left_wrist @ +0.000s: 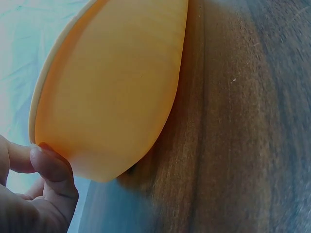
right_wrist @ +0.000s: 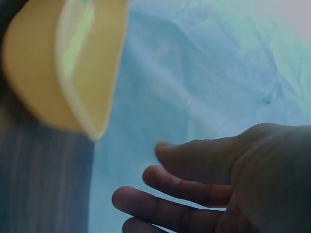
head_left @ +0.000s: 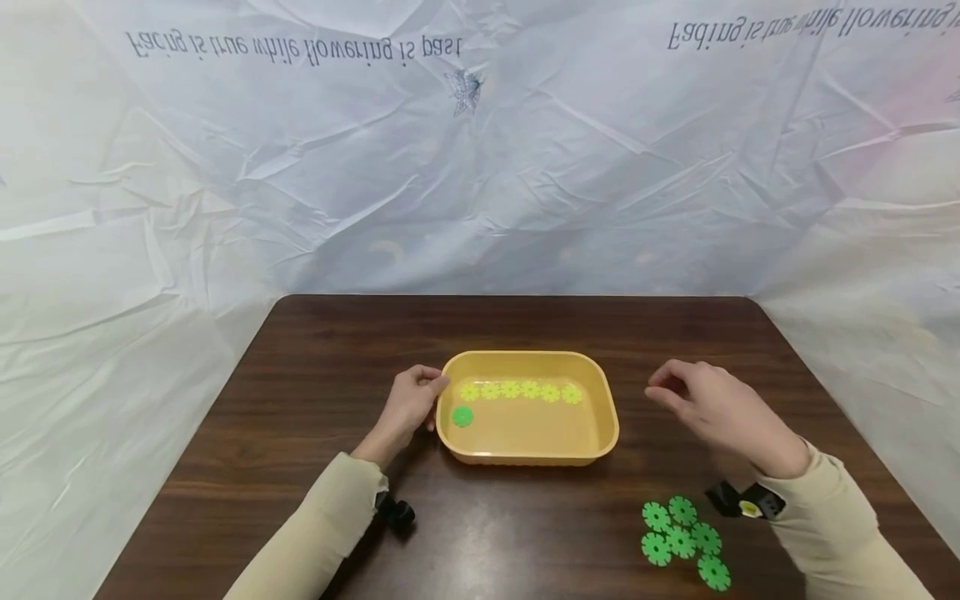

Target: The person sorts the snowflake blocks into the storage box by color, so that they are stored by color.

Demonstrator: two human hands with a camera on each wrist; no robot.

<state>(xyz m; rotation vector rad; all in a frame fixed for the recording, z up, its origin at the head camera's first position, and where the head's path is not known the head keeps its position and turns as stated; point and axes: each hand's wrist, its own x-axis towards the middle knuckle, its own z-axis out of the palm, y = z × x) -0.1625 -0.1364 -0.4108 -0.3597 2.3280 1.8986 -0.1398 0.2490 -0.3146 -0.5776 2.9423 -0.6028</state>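
Observation:
A yellow plastic basin sits near the middle of the table. Inside it, several yellow notched discs form a row along the far side, and one green notched disc lies at the left below them. My left hand pinches the basin's left rim between thumb and fingers; the left wrist view shows this grip on the basin up close. Off to the right of the basin, my right hand hovers over the table, fingers loosely bent and holding nothing, as the right wrist view of the hand confirms.
Several loose green notched discs lie flat at the table's front right, below my right forearm. The dark wooden table has rounded far corners. Behind and beside it hangs a white printed sheet.

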